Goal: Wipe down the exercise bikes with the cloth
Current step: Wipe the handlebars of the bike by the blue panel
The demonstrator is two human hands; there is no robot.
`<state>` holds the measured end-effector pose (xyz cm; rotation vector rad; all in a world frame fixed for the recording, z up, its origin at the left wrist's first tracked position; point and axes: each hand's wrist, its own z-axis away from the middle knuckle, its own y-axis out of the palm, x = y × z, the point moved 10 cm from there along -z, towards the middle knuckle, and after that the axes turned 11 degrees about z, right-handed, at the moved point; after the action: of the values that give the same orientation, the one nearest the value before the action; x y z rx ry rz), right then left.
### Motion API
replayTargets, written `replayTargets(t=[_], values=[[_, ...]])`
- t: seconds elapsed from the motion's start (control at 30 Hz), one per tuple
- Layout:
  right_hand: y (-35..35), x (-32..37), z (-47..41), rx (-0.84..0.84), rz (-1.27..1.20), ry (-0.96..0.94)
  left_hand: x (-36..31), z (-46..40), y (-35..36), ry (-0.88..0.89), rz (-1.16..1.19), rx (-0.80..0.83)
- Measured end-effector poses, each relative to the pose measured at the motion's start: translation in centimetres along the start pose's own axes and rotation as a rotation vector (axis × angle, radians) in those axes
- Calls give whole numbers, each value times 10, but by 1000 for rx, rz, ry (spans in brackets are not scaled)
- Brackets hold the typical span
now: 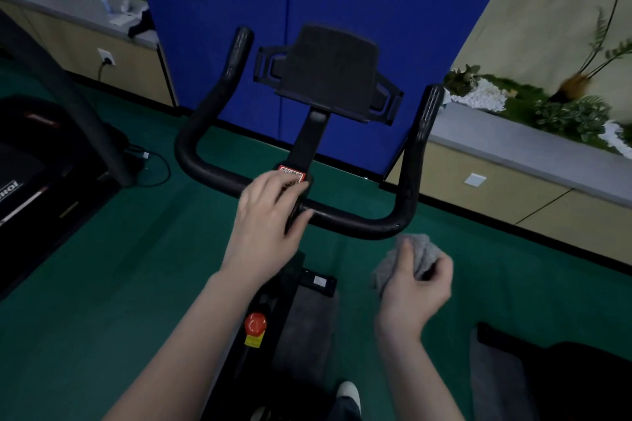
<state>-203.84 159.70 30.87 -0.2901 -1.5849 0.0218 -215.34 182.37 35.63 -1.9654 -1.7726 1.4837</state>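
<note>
Both forearms reach up from the bottom edge, bare to the wrist, on either side of the bike's frame and its red knob point(255, 324). Of the two hands, the right hand point(415, 287) is curled loosely around the cloth point(412, 258), a grey bundle bunched between thumb and fingers, held in the air just below the right bend of the handlebar point(359, 220) and not touching it. That cloth looks soft, light and limp; it will fold to whatever it is pressed on, so a full-palm hold with a flat pad left free under the fingers seems the better way to carry it than a pinch at one corner.

The left hand point(270, 215) lies palm down on the middle of the bar, fingers mostly extended and slightly spread, over the red-edged sticker point(291, 174) at the base of the stem; whether they wrap the bar I cannot tell. It holds nothing else. The exercise bike point(307, 318) looks heavy and rigid, and the bar's covering looks matte and grippy, likely dragging on the cloth. Above it the tablet holder point(330, 70) sits on a thin stem and probably wants lighter pressure.
</note>
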Motion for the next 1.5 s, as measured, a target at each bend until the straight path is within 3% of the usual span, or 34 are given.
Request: replayTargets(t=[0.13,0.27,0.37,0.57,0.73,0.87,1.03,1.13,1.23,1.33,1.5], values=[[22,11,12,7,77,-174,-19,-9,29,63,-29,102],[44,17,33,105,83,-310,-23,-10,39,91,-101,106],[35,20,22,71,100,-329,-24,-10,37,98,-94,79],[15,13,-22,-85,77,-194,-23,-9,36,90,-77,56],[27,32,-12,74,179,-443,-23,-9,35,93,-75,48],[28,48,-38,83,315,-521,-24,-9,36,89,-80,46],[91,73,-10,571,714,-930,-24,-9,36,102,-80,44],[122,71,-27,807,1014,-875,-24,-9,36,104,-76,37],[149,63,-15,1098,1056,-781,-23,-8,34,113,-75,29],[158,61,-11,1255,1026,-795,-24,-8,35,120,-74,32],[152,59,-23,1376,1247,-969,-23,-8,36,106,-56,36]])
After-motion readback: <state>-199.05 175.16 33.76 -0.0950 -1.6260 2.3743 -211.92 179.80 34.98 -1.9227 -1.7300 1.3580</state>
